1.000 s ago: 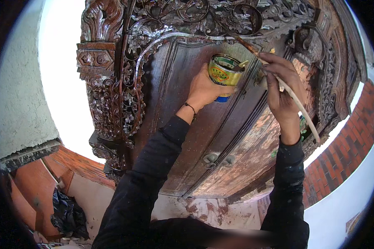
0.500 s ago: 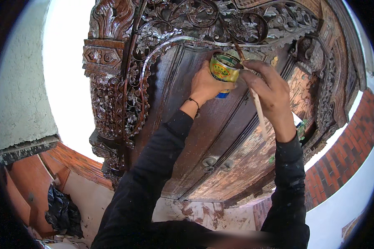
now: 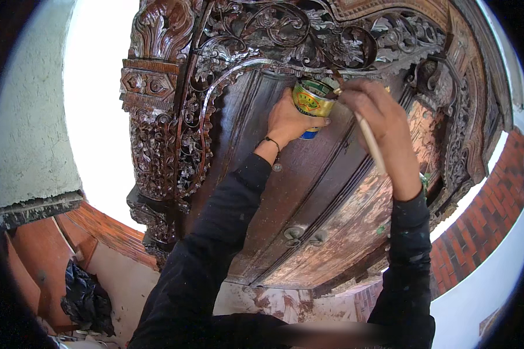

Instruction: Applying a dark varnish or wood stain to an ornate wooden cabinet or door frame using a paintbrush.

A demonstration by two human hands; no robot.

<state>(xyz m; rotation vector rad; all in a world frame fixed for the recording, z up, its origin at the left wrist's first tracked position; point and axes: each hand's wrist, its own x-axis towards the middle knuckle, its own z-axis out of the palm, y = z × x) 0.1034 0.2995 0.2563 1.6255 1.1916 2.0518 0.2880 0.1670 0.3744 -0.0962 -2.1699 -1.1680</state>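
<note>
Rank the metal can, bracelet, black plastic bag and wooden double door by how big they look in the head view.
1. Wooden double door
2. Black plastic bag
3. Metal can, partly covered by the left hand
4. Bracelet

At my lower left I note a crumpled black plastic bag (image 3: 87, 299) near reddish-brown panels (image 3: 44, 253), a pale wall (image 3: 32, 128) above them, and red brickwork (image 3: 477, 218) at right.

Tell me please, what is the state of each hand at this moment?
Left hand: closed around a yellow-and-blue can.
Right hand: closed, holding a pale-handled brush.
</note>
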